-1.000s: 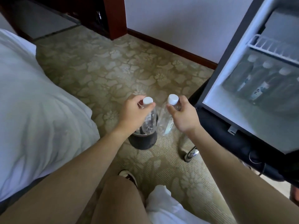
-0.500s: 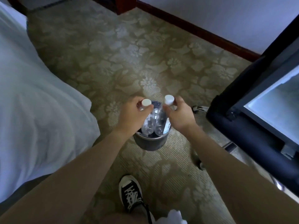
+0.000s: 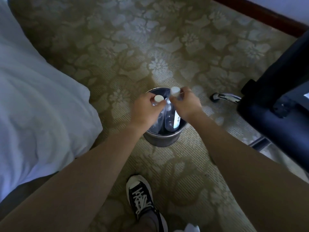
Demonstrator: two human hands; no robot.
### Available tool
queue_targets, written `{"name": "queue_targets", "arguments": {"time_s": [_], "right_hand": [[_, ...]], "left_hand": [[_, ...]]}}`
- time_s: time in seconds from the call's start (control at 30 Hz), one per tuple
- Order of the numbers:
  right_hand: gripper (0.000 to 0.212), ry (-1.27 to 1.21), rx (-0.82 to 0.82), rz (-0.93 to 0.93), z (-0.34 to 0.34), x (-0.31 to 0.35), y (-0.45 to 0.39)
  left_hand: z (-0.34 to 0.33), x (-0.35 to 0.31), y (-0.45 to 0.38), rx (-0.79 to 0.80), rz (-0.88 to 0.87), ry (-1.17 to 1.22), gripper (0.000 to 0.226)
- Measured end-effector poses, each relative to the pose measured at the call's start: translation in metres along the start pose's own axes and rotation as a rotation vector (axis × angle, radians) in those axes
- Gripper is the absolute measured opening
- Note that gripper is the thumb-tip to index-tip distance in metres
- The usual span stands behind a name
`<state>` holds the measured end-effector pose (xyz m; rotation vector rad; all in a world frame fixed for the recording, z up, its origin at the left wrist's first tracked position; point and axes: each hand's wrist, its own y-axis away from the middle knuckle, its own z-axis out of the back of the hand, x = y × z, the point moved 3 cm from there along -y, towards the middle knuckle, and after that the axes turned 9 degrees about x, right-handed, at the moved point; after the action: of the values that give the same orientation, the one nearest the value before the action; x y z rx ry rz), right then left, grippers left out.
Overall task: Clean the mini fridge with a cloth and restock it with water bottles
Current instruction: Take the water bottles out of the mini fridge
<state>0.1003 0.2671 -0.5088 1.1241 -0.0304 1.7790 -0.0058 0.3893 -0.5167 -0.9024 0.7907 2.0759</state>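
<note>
Two clear water bottles with white caps stand inside a small round metal bin point(image 3: 163, 141) on the carpet. My left hand point(image 3: 145, 111) grips the neck of the left bottle point(image 3: 158, 98). My right hand point(image 3: 186, 105) pinches the neck of the right bottle point(image 3: 170, 118), whose white label faces right. The lower parts of both bottles are down in the bin. Only the dark lower corner of the mini fridge door point(image 3: 275, 97) shows at the right edge; the fridge's inside is out of view.
A white duvet point(image 3: 36, 101) hangs over the bed edge at left. A chrome chair leg with a castor point(image 3: 222, 97) lies right of the bin. My black sneaker point(image 3: 142, 198) stands below it. A bit of white cloth point(image 3: 192, 229) peeks in at the bottom edge.
The view has tilted down and left, so the fridge interior left the frame. Both hands have lowered the two bottles into the bin.
</note>
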Motion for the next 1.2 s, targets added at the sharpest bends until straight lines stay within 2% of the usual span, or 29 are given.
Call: {"name": "queue_targets", "arguments": {"time_s": [0.17,0.33,0.5,0.8,0.97,1.2], "right_hand": [[0.057,-0.042,-0.024,-0.027,0.012,-0.005,0.019],[0.071,-0.095,-0.076,0.018,0.049,0.001,0.063],[0.073,-0.103,-0.153,0.111,0.094,0.027,0.12],[0.07,-0.111,-0.305,0.264,0.171,0.064,0.246],[0.063,-0.101,-0.428,0.295,0.21,0.06,0.321],[0.066,-0.134,-0.559,0.307,0.252,0.037,0.414]], "left_hand": [[-0.004,0.002,0.009,-0.043,0.059,-0.088,0.069],[0.014,-0.045,0.038,-0.069,-0.033,-0.092,0.057],[0.033,-0.11,0.077,-0.057,-0.143,-0.062,0.063],[0.051,-0.22,0.167,-0.088,-0.344,-0.019,0.052],[0.045,-0.271,0.221,-0.085,-0.456,0.0,0.047],[0.026,-0.332,0.297,-0.005,-0.579,-0.019,0.046]]}}
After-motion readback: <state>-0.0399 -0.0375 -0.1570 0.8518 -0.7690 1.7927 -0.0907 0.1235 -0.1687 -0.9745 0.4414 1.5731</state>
